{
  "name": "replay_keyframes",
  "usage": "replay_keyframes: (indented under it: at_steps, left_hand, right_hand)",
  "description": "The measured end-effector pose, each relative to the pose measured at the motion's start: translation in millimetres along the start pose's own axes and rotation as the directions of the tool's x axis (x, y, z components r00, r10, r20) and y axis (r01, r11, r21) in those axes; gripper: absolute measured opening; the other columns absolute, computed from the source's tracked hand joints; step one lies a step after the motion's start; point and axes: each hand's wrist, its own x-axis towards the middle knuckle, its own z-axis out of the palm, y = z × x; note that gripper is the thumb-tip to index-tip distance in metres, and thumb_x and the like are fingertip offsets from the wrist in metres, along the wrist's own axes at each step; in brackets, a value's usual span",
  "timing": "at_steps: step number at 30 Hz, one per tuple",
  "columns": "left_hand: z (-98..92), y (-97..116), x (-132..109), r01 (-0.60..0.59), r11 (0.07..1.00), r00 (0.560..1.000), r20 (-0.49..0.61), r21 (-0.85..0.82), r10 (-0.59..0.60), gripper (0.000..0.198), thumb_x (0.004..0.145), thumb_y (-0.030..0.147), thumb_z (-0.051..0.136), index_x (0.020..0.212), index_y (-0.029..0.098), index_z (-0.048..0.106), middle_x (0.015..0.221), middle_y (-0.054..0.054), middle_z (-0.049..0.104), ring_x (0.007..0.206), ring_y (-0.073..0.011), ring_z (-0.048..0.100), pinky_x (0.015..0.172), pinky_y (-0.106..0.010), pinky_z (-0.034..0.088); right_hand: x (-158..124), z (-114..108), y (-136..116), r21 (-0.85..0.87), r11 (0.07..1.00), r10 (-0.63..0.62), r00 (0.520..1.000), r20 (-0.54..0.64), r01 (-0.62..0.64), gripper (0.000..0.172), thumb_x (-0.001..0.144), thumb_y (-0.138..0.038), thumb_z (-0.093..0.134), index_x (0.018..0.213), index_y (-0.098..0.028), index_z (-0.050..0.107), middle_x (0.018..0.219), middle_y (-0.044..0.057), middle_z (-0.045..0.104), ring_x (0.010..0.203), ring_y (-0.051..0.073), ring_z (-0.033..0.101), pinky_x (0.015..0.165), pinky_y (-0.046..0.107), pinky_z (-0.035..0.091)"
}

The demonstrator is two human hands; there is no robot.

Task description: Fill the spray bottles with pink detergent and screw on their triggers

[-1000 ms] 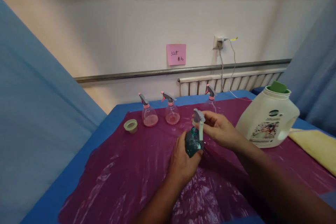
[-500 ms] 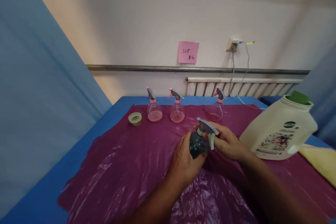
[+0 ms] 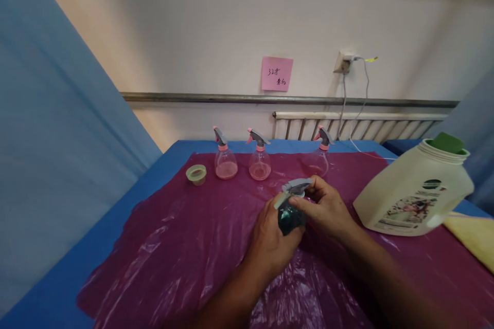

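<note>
My left hand is wrapped round the body of a dark green spray bottle over the plastic sheet. At the bottle's neck, the fingers of my right hand grip the grey spray head, whose pale trigger points left. Whether the head is fully seated I cannot tell. Beyond my hands stand three clear spray bottles with pink collars: a left one, a middle one and a right one. Pink liquid shows in the left and middle ones.
A small pale green cup sits at the left on the purple plastic sheet. At the right stand a large cream jug with a green piece in its mouth and a yellow cloth. A cable hangs from the wall socket.
The spray head has turned on the green bottle: its trigger pointed right and down before and now points left. My right hand has shifted its grip round the neck.
</note>
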Motion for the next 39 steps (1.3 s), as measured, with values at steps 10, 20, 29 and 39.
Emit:
replay_keyframes:
  at_steps: [10, 20, 29, 39]
  left_hand:
    - [-5.1, 3.2, 2.3, -0.082, 0.995, 0.996, 0.042, 0.051, 0.080, 0.065, 0.091, 0.028, 0.083, 0.153, 0.034, 0.064, 0.153, -0.006, 0.071, 0.142, -0.0336, 0.067, 0.121, -0.051, 0.054]
    - [-1.7, -3.1, 1.9, -0.094, 0.994, 0.995, 0.040, 0.061, 0.092, 0.064, 0.090, 0.023, 0.084, 0.150, 0.036, 0.066, 0.157, -0.004, 0.068, 0.145, -0.0333, 0.065, 0.120, -0.050, 0.055]
    - [-1.2, -6.5, 0.8, -0.006, 0.997, 1.000, 0.028, 0.083, 0.004, 0.082, 0.090, 0.030, 0.084, 0.166, 0.030, 0.051, 0.174, -0.012, 0.053, 0.162, -0.0377, 0.049, 0.133, -0.059, 0.041]
    - [-1.5, -7.7, -1.6, 0.046, 0.998, 0.999, 0.024, 0.052, -0.047, 0.083, 0.090, 0.031, 0.086, 0.165, 0.033, 0.050, 0.164, -0.011, 0.061, 0.153, -0.0359, 0.057, 0.129, -0.061, 0.043]
  right_hand:
    - [-4.4, 9.1, 7.3, 0.017, 0.999, -0.033, 0.998, -0.047, 0.034, 0.040, 0.083, -0.044, 0.094, 0.108, -0.024, 0.071, 0.103, 0.005, 0.079, 0.095, 0.023, 0.073, 0.086, 0.036, 0.057]
    - [0.1, -1.4, 3.9, 0.313, 0.950, -0.068, 0.981, 0.181, 0.008, 0.062, 0.094, -0.043, 0.086, 0.151, -0.033, 0.065, 0.134, 0.009, 0.080, 0.116, 0.026, 0.077, 0.100, 0.043, 0.061]
    - [3.8, -9.3, 7.1, 0.358, 0.932, -0.054, 0.960, 0.275, -0.050, 0.038, 0.096, -0.046, 0.086, 0.129, -0.028, 0.082, 0.115, 0.007, 0.085, 0.106, 0.023, 0.078, 0.098, 0.041, 0.063]
    - [5.9, 4.6, 13.2, 0.306, 0.951, 0.030, 0.999, 0.042, -0.041, 0.034, 0.073, -0.037, 0.101, 0.094, -0.026, 0.077, 0.087, -0.003, 0.076, 0.075, 0.015, 0.066, 0.072, 0.031, 0.054]
